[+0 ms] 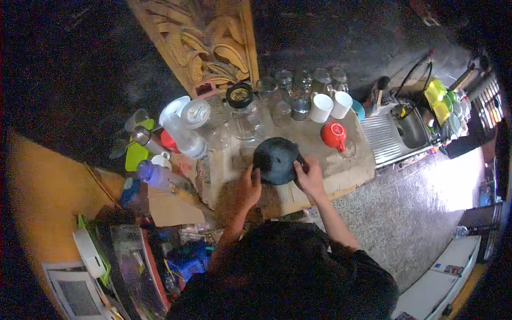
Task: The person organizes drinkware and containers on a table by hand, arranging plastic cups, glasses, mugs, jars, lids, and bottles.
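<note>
A round black dish (276,160) is held between my two hands over the cardboard-covered counter. My left hand (249,186) grips its lower left rim, and the fingers of my right hand (309,176) close on its right rim. To the right a red cup (334,135) lies upside down on the cardboard. Two white mugs (321,108) stand behind it, beside a metal cup (300,109). A large glass jar (245,120) with a black lid is just behind the dish.
Several clear glasses (303,81) line the counter's back. Bottles, including a purple-capped one (152,172), stand at the left. A steel sink (413,129) with a drainboard is at the right. A carved wooden panel (208,42) rises behind.
</note>
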The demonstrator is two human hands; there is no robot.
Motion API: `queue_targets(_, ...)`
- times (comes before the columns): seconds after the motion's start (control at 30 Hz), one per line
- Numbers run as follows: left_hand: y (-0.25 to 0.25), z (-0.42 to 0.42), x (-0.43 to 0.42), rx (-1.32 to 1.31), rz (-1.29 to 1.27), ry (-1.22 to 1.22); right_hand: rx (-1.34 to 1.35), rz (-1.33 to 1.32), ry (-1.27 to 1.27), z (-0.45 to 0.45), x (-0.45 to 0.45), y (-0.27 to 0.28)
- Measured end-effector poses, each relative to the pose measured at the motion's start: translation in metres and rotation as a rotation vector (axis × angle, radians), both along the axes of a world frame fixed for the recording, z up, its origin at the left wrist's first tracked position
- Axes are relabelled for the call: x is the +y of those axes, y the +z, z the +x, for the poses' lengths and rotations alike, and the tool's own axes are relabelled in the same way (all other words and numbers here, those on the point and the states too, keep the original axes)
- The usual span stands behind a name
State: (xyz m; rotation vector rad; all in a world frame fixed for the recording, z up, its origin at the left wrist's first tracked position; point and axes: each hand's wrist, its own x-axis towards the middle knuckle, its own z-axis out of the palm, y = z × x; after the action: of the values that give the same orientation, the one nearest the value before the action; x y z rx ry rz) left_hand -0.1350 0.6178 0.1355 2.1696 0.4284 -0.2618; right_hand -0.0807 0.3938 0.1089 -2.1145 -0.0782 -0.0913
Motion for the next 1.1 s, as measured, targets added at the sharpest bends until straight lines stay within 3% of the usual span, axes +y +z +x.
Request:
queue_targets(0.1,-0.044,0.02,-0.018,-0.215,-0.104,0.0,-0.171,-0.136,-0.059,0.005,-0.016,0.004)
queue_targets(0.17,-0.075,0.035,-0.023,-0.64,0.12,-0.053,-0.16,-0.134,-0.104,0.013,-0.025,0.006)
queue_targets(0.2,-0.07,0.039,-0.026,-0.643,0.11,-0.076,-0.161,-0.138,-0.128,0.014,-0.031,0.016)
queue_targets(0.27,-0.053,0.045,-0.028,-0.658,0.195,-0.142,-0.536,-0.196,-0.217,0.015,-0.041,0.042)
queue_targets(0.3,-0.046,0.043,-0.028,-0.658,0.187,-0.151,-0.533,-0.203,-0.226,0.02,-0.048,0.041)
queue_targets(0.37,-0.04,0.035,-0.029,-0.72,0.27,-0.3,-0.574,-0.244,-0.486,0.029,-0.07,0.03)
queue_targets(0.4,-0.043,0.032,-0.032,-0.72,0.269,-0.296,-0.575,-0.245,-0.482,0.033,-0.082,0.016)
queue_targets(0.5,-0.052,0.035,-0.043,-0.738,0.23,-0.177,-0.206,-0.064,-0.429,0.042,-0.102,-0.006)
queue_targets(0.8,-0.055,0.072,-0.071,-0.773,0.079,-0.189,-0.22,-0.221,-0.353,0.051,-0.102,0.0)
queue_targets(0.87,-0.053,0.078,-0.073,-0.734,0.067,-0.176,-0.353,-0.196,-0.313,0.061,-0.118,-0.033)
queue_targets(0.9,-0.029,0.07,-0.071,-0.636,0.114,-0.206,-0.382,-0.207,-0.279,0.063,-0.121,-0.039)
queue_targets(0.93,-0.025,0.068,-0.069,-0.631,0.138,-0.152,-0.275,-0.202,-0.279,0.061,-0.125,-0.041)
queue_targets(0.97,-0.024,0.066,-0.068,-0.664,0.258,-0.189,-0.192,-0.013,-0.291,0.047,-0.105,-0.006)
queue_targets(1.0,-0.023,0.061,-0.063,-0.687,0.375,-0.233,-0.348,-0.2,-0.308,0.047,-0.108,-0.011)
queue_targets(1.07,-0.004,0.045,-0.049,-0.767,0.32,-0.19,-0.47,-0.284,-0.281,0.038,-0.102,-0.002)
queue_targets(1.1,0.002,0.037,-0.043,-0.865,0.246,-0.197,-0.347,-0.202,-0.294,0.03,-0.099,0.005)
